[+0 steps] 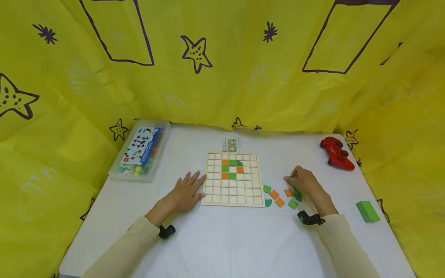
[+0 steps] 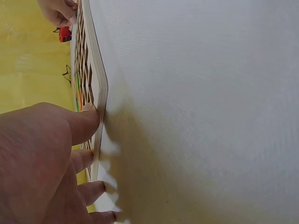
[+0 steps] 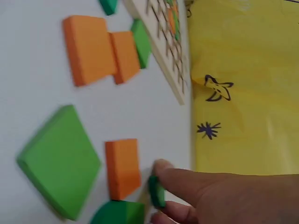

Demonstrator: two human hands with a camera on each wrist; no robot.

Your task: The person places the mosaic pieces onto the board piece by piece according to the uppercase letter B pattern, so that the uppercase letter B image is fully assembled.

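Observation:
A wooden grid board (image 1: pixel 217 197) lies on the table, with orange and green square tiles and a dark green quarter-round tile in its upper cells. My left hand (image 1: pixel 185 193) is spread flat at its left side; in the left wrist view the thumb and a finger touch the board's edge. My right hand (image 1: pixel 306 181) pinches a small dark green tile (image 3: pixel 157 192) between thumb and finger, its full shape partly hidden. Under and beside that hand are an orange tile (image 3: pixel 124 168), a green tile (image 3: pixel 60 163) and a dark green rounded tile (image 3: pixel 112 213).
Loose orange tiles (image 1: pixel 279 202) and green ones lie right of the board. A printed grid card (image 1: pixel 226 144) sits behind it. At left is a clear box (image 1: pixel 139 150) of colored parts; at right, a red game controller (image 1: pixel 337 154) and a green block (image 1: pixel 367 211).

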